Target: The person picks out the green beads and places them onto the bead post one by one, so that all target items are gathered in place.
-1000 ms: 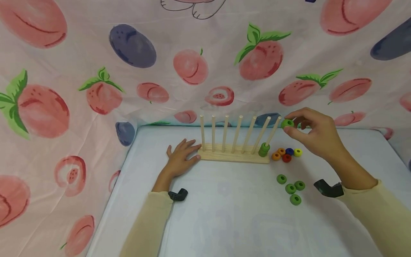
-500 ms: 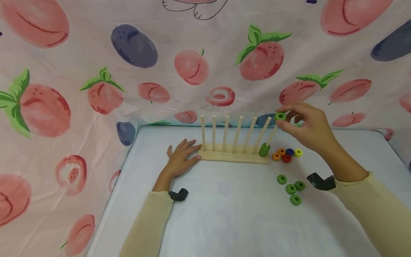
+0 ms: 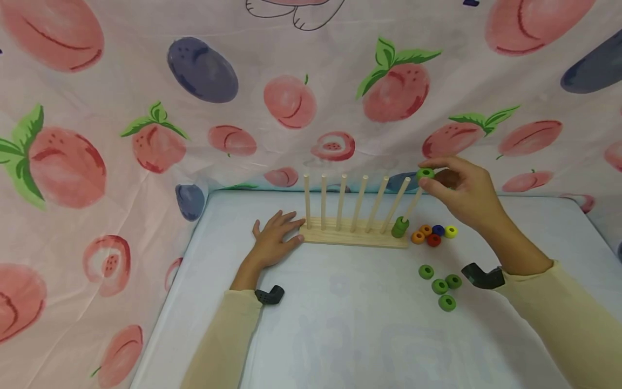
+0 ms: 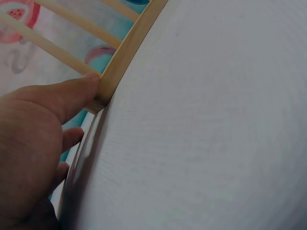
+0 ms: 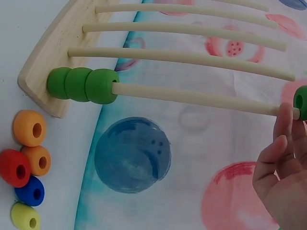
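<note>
My right hand (image 3: pixel 464 189) pinches a green bead (image 3: pixel 425 173) between thumb and fingers at the top of the rightmost peg (image 3: pixel 414 202). In the right wrist view the held bead (image 5: pixel 301 100) is cut off by the frame edge, right at the peg's tip; how far it is threaded I cannot tell. Three green beads (image 5: pixel 82 85) are stacked at the foot of that peg. The wooden peg rack (image 3: pixel 353 236) stands on the table. My left hand (image 3: pixel 272 243) lies with extended fingers at its left end; the thumb (image 4: pixel 79 91) touches the base beside the first peg.
Loose green beads (image 3: pixel 440 286) lie in front of the rack's right side. Closer to the rack sits a cluster of orange (image 3: pixel 418 237), red (image 3: pixel 434 239), blue (image 3: pixel 438 230) and yellow (image 3: pixel 451 231) beads. A fruit-print cloth (image 3: pixel 330 70) hangs behind the table (image 3: pixel 340 335).
My right hand has moved left with the green bead, from beside the rightmost peg to its tip. Over the last half second it has barely shifted. The left hand stays put.
</note>
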Available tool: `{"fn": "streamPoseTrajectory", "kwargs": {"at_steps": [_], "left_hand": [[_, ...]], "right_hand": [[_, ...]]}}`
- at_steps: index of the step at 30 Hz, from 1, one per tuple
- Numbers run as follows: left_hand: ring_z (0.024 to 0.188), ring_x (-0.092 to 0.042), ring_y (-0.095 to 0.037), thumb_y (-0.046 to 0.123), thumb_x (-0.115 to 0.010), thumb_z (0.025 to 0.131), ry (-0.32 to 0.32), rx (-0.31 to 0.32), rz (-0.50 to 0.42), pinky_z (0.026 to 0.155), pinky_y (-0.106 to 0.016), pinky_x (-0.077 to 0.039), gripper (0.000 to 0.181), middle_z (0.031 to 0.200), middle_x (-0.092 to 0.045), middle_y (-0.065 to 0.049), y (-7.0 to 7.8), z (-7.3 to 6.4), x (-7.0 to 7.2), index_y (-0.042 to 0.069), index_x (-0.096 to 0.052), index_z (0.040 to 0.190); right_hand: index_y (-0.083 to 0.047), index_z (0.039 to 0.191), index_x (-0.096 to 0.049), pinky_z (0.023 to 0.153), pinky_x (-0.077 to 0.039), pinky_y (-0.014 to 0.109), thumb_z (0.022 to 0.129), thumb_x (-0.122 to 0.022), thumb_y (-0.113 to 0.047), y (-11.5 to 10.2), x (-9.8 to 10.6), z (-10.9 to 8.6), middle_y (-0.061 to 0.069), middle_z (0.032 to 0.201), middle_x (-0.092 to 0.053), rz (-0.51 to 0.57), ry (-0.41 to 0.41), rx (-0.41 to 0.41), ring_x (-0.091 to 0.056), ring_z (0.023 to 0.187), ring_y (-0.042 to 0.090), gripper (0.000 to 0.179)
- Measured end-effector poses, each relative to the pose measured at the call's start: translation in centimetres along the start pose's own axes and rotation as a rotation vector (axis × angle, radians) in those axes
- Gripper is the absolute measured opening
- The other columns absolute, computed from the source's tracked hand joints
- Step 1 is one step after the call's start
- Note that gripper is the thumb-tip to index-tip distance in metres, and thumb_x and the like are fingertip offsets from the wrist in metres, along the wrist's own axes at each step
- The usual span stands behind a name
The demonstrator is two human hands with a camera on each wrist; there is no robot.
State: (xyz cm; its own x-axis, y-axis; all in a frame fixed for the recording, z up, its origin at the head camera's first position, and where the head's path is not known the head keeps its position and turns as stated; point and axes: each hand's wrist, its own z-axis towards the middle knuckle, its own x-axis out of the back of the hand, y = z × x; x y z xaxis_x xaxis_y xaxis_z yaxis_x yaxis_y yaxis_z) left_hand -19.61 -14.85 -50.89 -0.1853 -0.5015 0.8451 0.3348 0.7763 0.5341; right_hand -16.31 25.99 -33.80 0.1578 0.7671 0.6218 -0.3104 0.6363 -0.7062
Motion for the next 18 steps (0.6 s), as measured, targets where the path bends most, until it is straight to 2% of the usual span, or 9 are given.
{"fn": "streamPoseTrajectory", "kwargs": {"at_steps": [8, 18], "left_hand": [[0.159, -0.017, -0.029, 0.054, -0.056, 0.101, -0.002, 0.001, -0.005, 0.117, -0.073, 0.008, 0.052, 0.165, -0.038, 0.003, 0.0, 0.0, 0.1, 0.034, -0.053, 0.149], [0.159, -0.016, -0.028, 0.053, -0.057, 0.101, -0.001, 0.002, -0.003, 0.116, -0.073, 0.008, 0.052, 0.165, -0.037, 0.003, 0.0, 0.0, 0.0, 0.034, -0.053, 0.149]], "right_hand": [[-0.015, 0.129, -0.067, 0.075, -0.052, 0.011, 0.098, -0.07, -0.019, 0.5, 0.1, 0.0, -0.014, 0.11, -0.064, 0.126, -0.021, -0.065, -0.07, 0.087, -0.002, 0.031], [-0.021, 0.131, -0.066, 0.072, -0.052, 0.015, 0.098, -0.07, -0.031, 1.7, -0.6, -0.3, -0.007, 0.116, -0.063, 0.026, -0.102, -0.128, -0.061, 0.093, 0.009, 0.035]]}}
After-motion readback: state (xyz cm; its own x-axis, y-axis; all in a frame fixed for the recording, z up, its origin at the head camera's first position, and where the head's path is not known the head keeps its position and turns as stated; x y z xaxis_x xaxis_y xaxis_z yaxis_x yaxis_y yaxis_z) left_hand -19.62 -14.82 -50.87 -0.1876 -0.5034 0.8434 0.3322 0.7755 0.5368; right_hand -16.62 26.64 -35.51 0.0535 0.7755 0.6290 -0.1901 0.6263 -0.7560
